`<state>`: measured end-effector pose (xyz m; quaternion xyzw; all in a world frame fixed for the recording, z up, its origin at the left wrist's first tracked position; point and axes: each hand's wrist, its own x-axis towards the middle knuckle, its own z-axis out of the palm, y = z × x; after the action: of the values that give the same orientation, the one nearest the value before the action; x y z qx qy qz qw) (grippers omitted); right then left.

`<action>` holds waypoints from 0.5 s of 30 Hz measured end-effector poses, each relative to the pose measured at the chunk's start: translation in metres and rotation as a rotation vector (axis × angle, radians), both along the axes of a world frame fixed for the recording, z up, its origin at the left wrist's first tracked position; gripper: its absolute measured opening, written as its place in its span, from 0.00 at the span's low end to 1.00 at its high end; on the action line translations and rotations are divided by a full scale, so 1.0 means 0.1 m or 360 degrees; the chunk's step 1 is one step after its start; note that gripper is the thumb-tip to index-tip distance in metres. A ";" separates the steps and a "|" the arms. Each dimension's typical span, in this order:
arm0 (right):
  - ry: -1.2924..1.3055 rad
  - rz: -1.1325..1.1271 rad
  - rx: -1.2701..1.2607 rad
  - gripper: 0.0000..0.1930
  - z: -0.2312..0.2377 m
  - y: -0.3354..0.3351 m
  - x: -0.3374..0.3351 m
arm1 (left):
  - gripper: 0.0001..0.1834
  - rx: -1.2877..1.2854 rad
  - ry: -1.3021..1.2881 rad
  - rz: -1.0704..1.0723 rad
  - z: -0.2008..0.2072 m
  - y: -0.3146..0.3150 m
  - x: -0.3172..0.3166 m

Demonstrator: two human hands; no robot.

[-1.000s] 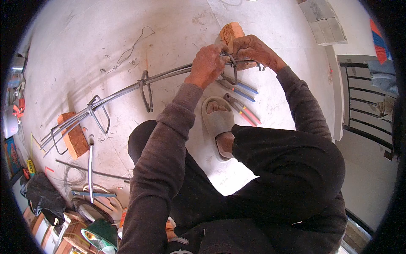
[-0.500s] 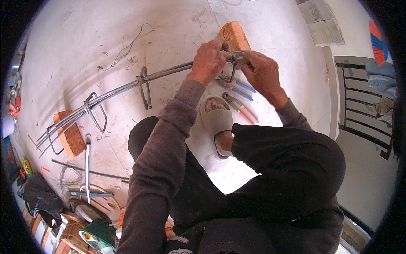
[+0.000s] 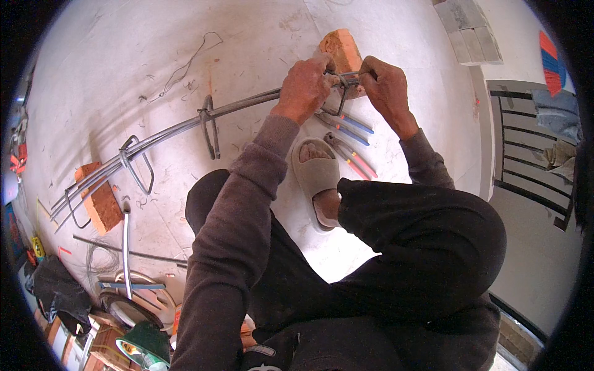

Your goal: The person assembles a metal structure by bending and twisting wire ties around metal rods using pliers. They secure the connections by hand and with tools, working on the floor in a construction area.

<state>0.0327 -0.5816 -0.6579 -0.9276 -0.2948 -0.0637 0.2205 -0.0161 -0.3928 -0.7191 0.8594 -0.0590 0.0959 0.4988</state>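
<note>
A bundle of long steel rebars (image 3: 247, 100) runs across the floor, its right end by an orange brick (image 3: 341, 48). My left hand (image 3: 306, 89) is closed around the bars near that end, at a bent steel stirrup (image 3: 340, 104). Just right of the stirrup, my right hand (image 3: 387, 93) is closed with its fingertips pinched together. Whatever lies in that pinch is too small to make out. More stirrups hang along the bars, one (image 3: 208, 127) near the middle and another (image 3: 139, 164) farther left. A second brick (image 3: 101, 201) supports the left end.
Blue-handled pliers (image 3: 352, 131) and red-handled pliers (image 3: 354, 159) lie beside my sandalled foot (image 3: 317, 167). Thin wire (image 3: 192, 62) is on the floor beyond the bars. A metal tube (image 3: 127, 253) and a black bag (image 3: 62, 287) sit lower left. Grey blocks (image 3: 471, 37) and a black railing (image 3: 535, 151) stand at right.
My right hand has risen slightly and drawn away from the stirrup, turning at the wrist. My left hand stays nearly in place on the bars.
</note>
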 end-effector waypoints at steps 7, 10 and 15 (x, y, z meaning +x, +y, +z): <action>-0.0142 0.0134 -0.0146 0.02 0.18 0.12 -0.03 | 0.11 -0.0083 0.0192 -0.0078 0.15 0.09 -0.02; -0.0188 0.0135 -0.0295 0.06 0.30 0.17 -0.18 | 0.13 0.0008 0.0177 -0.0118 0.12 0.12 0.01; -0.0003 -0.0041 -0.0083 0.03 0.20 0.12 -0.29 | 0.14 0.0084 0.0072 -0.0104 0.09 0.13 -0.03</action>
<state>0.0039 -0.5695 -0.6378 -0.9366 -0.2846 -0.0597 0.1952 -0.0189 -0.3801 -0.7097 0.8719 -0.0782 0.0586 0.4799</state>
